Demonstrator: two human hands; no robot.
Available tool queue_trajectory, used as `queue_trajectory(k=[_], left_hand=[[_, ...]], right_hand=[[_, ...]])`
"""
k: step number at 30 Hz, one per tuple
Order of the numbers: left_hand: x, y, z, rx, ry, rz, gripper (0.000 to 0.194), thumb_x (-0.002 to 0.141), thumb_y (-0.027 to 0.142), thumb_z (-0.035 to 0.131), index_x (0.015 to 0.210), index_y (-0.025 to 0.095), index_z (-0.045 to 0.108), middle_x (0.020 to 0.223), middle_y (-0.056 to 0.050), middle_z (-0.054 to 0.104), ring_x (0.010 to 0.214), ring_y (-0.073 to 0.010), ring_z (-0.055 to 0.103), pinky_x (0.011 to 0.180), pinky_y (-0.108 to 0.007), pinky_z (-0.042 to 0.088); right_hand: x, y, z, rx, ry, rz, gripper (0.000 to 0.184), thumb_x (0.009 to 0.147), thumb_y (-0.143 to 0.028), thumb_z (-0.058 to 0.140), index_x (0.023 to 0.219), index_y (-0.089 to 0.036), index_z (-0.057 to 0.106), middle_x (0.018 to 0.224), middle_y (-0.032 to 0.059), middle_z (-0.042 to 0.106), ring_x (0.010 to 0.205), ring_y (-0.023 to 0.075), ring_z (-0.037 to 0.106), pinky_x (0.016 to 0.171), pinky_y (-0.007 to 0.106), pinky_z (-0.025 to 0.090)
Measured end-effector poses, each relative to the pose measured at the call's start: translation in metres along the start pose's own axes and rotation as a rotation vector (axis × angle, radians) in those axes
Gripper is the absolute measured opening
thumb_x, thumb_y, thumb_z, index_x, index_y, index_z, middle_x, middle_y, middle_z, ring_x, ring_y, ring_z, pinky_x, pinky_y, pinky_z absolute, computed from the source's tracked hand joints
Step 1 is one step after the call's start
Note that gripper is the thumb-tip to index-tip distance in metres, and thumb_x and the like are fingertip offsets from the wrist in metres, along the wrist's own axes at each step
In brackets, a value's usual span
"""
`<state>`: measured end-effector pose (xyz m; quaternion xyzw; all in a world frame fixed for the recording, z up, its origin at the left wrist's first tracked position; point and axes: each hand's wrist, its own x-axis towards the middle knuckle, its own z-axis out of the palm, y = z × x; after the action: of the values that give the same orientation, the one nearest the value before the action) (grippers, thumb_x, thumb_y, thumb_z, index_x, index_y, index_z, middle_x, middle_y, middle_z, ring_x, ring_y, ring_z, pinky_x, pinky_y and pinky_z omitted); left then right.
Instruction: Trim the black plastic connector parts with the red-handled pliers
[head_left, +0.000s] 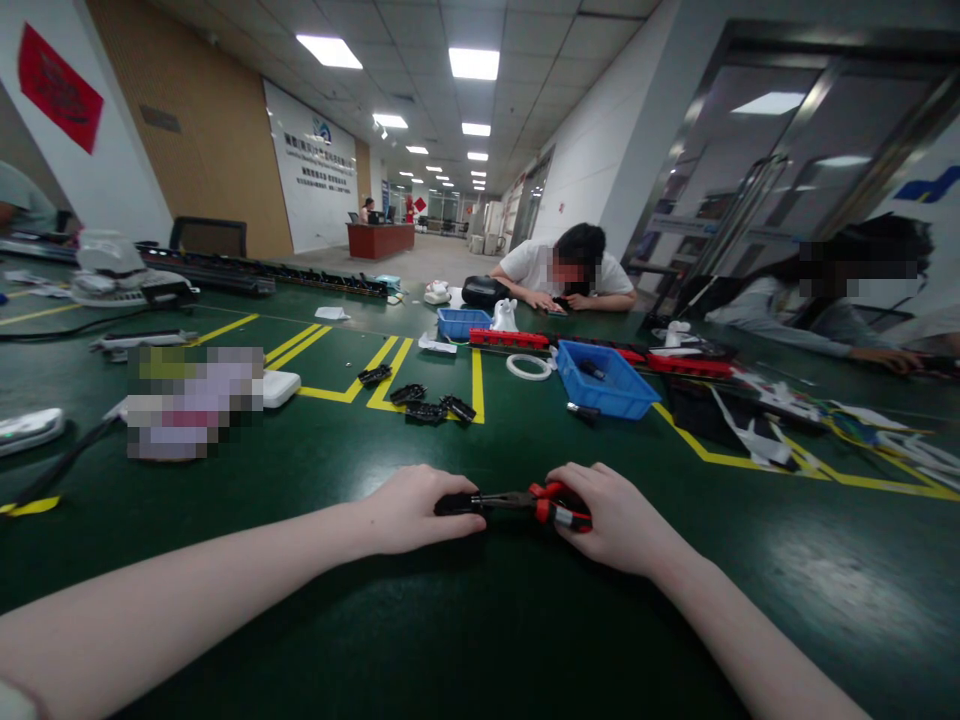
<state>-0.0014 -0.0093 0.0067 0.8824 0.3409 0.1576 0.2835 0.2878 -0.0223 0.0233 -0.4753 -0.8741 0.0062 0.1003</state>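
Pliers (525, 500) with red and black handles sit at the centre of the view, over the near side of a dark green bench (480, 650), between two bare hands. The right hand (619, 515) has its grip curled closely around the handles, so that the tool's nose points across to the left. The left hand (409, 510) pinches a small black part (452, 504), its grip closed down to the part's thickness, thumb on the near side and fingers on the far side; that hold seems meant to keep the part steady while leaving the end that faces the pliers exposed. The tips meet that end, but whether they bite on it is too small to make out. Both forearms (225, 580) reach in from the lower corners, bringing the hands together where they are probably easiest to see. Ahead, four black pieces (425, 411) lie loosely grouped by yellow tape (478, 385), likely left within easy reach. To their right, a blue tray (622, 405) holds a dark item (592, 370), perhaps to stop it straying. Farther off, a person (611, 280) in a white top leans over the bench.
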Motion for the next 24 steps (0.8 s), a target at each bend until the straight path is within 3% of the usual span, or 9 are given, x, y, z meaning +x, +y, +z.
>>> queue_trajectory(k=[12,17,24], left_hand=[[-0.0003,0.0013,-0.0018,0.000,-0.012,0.007,0.035,0.095,0.048,0.055,0.112,0.021,0.070,0.090,-0.003,0.073,0.076,-0.0188,0.066,0.067,-0.026,0.042],[-0.0013,0.0022,-0.0018,0.006,0.008,0.022,0.034,0.097,0.047,0.053,0.111,0.021,0.070,0.091,-0.003,0.073,0.076,-0.0187,0.066,0.067,-0.026,0.042],[0.0002,0.0014,-0.0019,0.006,-0.015,0.013,0.035,0.095,0.048,0.054,0.111,0.021,0.070,0.092,-0.003,0.073,0.078,-0.0200,0.067,0.068,-0.026,0.043]], right_hand=[[0.0007,-0.0026,0.0013,-0.041,0.006,-0.010,0.027,0.075,-0.028,0.064,0.101,-0.021,0.063,0.097,0.0065,0.070,0.083,0.0214,0.064,0.080,0.039,0.048],[0.0008,-0.0023,0.0051,-0.076,0.068,-0.039,0.028,0.074,-0.029,0.065,0.101,-0.020,0.062,0.097,0.0068,0.071,0.084,0.0224,0.065,0.094,0.046,0.044],[0.0013,0.0010,0.0077,-0.124,0.155,-0.084,0.033,0.073,-0.030,0.065,0.105,-0.020,0.062,0.100,0.0087,0.071,0.090,0.0247,0.065,0.097,0.049,0.042]])
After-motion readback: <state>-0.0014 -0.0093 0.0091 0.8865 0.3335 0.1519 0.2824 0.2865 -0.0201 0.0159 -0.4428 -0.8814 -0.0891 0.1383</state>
